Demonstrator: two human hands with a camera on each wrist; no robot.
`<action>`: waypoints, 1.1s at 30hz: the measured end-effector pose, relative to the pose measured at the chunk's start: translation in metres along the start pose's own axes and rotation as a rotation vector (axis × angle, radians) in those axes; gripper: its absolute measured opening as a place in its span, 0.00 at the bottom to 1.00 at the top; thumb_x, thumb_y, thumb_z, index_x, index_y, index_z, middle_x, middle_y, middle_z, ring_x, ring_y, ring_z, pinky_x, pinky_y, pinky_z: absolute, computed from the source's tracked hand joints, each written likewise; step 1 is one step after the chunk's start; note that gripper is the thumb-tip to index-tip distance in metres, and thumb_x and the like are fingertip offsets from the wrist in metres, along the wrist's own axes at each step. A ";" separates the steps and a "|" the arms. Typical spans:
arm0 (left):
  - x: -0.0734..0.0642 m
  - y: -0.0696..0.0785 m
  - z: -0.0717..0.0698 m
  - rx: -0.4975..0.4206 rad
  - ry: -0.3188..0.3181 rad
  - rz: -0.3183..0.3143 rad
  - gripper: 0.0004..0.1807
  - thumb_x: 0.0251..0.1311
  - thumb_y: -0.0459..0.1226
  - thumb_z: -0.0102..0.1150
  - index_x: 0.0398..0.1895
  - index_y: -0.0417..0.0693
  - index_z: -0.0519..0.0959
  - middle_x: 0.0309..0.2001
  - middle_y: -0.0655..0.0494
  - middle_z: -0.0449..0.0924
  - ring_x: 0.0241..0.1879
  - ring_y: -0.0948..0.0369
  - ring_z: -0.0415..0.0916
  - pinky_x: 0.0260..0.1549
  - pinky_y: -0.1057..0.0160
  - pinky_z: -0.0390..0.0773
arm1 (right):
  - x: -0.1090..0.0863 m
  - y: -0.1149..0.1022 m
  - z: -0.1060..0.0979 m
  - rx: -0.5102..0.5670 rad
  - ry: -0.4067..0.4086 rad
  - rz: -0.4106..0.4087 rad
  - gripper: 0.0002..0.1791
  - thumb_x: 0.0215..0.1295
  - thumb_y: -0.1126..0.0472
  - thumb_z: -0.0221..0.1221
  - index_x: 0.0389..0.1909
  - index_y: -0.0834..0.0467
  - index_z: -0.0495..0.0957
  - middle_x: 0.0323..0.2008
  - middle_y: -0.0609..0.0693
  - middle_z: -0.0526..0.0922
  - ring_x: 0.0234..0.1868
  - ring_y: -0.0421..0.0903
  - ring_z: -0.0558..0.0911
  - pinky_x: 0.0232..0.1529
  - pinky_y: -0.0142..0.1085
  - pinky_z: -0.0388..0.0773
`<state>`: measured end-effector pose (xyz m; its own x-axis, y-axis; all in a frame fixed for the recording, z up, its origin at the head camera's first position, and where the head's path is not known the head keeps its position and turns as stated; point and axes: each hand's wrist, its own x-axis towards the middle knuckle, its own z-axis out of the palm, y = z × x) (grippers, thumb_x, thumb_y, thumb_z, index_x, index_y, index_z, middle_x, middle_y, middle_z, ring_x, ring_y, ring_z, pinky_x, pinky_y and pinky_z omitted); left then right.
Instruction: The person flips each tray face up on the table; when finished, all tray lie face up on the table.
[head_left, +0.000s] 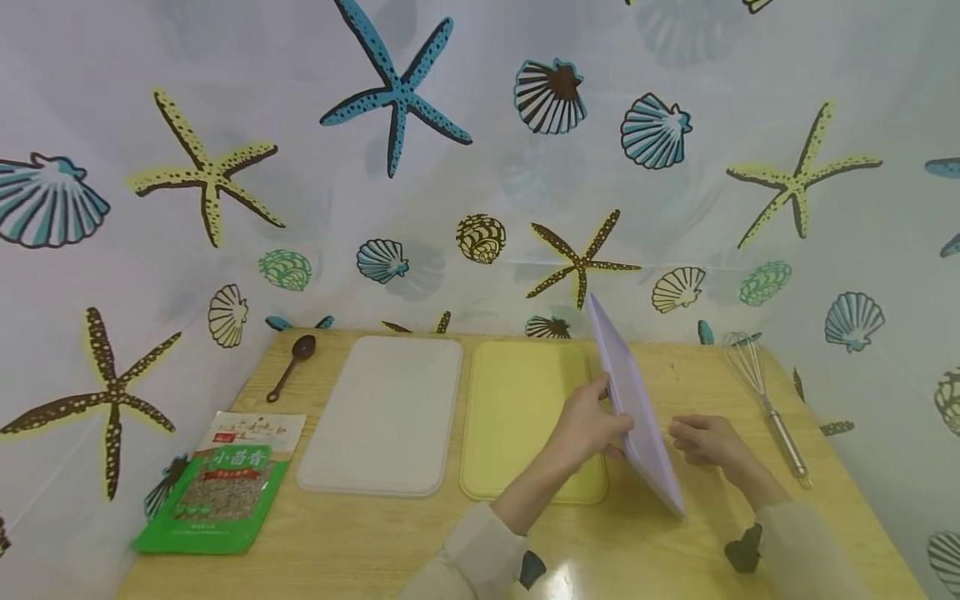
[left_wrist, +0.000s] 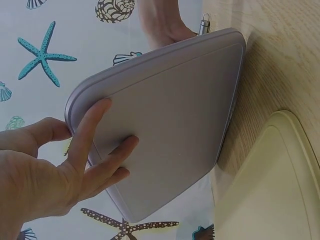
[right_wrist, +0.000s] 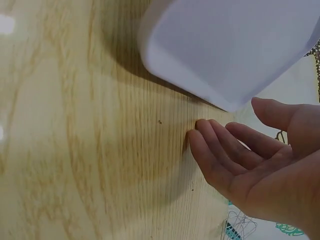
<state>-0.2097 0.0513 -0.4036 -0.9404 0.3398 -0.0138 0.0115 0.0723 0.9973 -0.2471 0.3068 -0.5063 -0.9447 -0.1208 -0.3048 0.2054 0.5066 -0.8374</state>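
My left hand (head_left: pixel 587 427) grips a shallow light purple tray (head_left: pixel 639 408) by one long edge. The tray stands tilted on edge, its lower side down at the tabletop. In the left wrist view, several fingers (left_wrist: pixel 89 131) lie along the flat outer face of the tray (left_wrist: pixel 172 115), with the thumb at its rim. Right of the tray is my right hand (head_left: pixel 712 446), holding nothing. The right wrist view shows this hand (right_wrist: pixel 255 162) palm up with loosely bent fingers, close to the tray's raised rim (right_wrist: pixel 187 87).
A yellow tray (head_left: pixel 525 417) and a white tray (head_left: pixel 382 417) lie left of the purple one. Farther left are a dark brown spoon (head_left: pixel 294 365) and a green seasoning bag (head_left: pixel 221 487). A whisk (head_left: pixel 772 408) lies at the right. Patterned curtain (head_left: pixel 480 125) surrounds the wooden table (head_left: pixel 330 550).
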 end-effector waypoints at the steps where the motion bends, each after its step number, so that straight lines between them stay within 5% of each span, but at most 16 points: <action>1: 0.000 0.000 0.000 -0.002 0.000 0.002 0.33 0.51 0.23 0.55 0.66 0.37 0.66 0.54 0.40 0.75 0.36 0.44 0.83 0.22 0.55 0.84 | 0.000 0.000 0.001 0.003 -0.007 -0.002 0.31 0.74 0.55 0.50 0.64 0.76 0.60 0.55 0.71 0.75 0.54 0.63 0.78 0.50 0.45 0.81; 18: -0.001 -0.014 -0.010 -0.144 -0.015 -0.005 0.35 0.52 0.23 0.53 0.68 0.40 0.65 0.57 0.38 0.69 0.35 0.50 0.83 0.26 0.54 0.85 | 0.006 0.001 -0.002 0.057 -0.011 0.033 0.29 0.66 0.64 0.59 0.61 0.78 0.65 0.51 0.72 0.78 0.44 0.52 0.84 0.45 0.45 0.83; 23: -0.001 -0.018 -0.015 -0.175 -0.050 -0.031 0.37 0.52 0.24 0.54 0.70 0.40 0.62 0.58 0.38 0.68 0.37 0.50 0.82 0.26 0.55 0.85 | 0.004 0.009 -0.005 0.092 -0.059 0.020 0.29 0.63 0.67 0.59 0.60 0.79 0.65 0.48 0.68 0.81 0.44 0.51 0.84 0.45 0.45 0.83; 33: -0.003 -0.030 -0.021 -0.185 -0.102 -0.050 0.38 0.54 0.25 0.56 0.72 0.43 0.60 0.53 0.42 0.69 0.35 0.53 0.81 0.28 0.56 0.85 | -0.002 0.021 -0.013 0.062 -0.020 -0.006 0.31 0.59 0.68 0.62 0.60 0.79 0.65 0.44 0.67 0.83 0.39 0.51 0.85 0.38 0.44 0.85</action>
<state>-0.2142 0.0287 -0.4324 -0.8990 0.4335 -0.0617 -0.1059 -0.0784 0.9913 -0.2441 0.3288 -0.5172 -0.9408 -0.1412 -0.3081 0.2157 0.4515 -0.8658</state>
